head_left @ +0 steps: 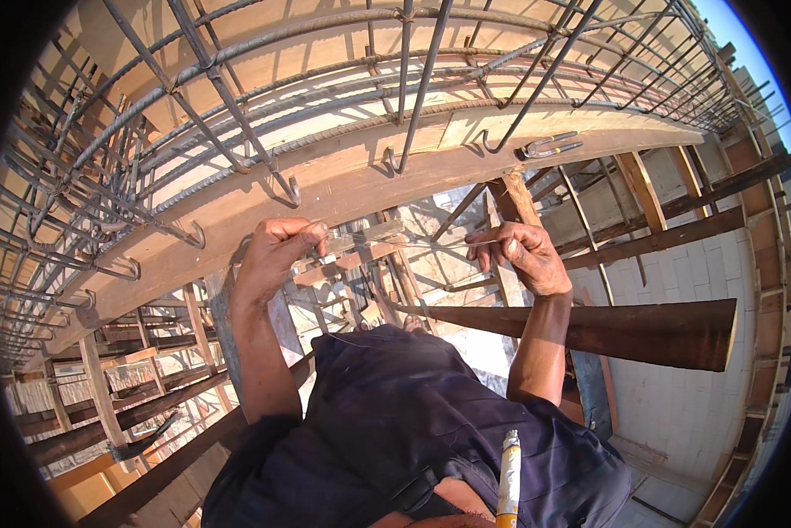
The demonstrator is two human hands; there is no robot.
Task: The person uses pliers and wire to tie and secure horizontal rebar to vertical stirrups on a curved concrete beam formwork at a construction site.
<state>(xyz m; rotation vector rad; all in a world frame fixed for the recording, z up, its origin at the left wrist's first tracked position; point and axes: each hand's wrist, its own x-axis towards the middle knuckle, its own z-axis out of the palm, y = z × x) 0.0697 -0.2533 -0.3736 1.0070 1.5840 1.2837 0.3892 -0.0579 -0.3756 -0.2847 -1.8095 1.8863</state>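
Observation:
My left hand (283, 245) is closed, with thumb and fingertips pinched together on a thin tie wire (395, 243). Across from it, my right hand (531, 257) pinches the other part of the same wire, which runs roughly level between the two hands. A loose thin end trails down over the dark shirt (395, 387). Both hands are just on my side of a long wooden board (334, 189). On that board, beyond my right hand, lies a pair of pliers (549, 145) that neither hand touches.
A cage of steel rebar (263, 84) with hooked ends spans the far side above the board. Below are timber props and beams, one dark beam (651, 333) jutting right. A pale block wall (677, 352) stands at right. A cigarette (509, 475) shows at the lower edge.

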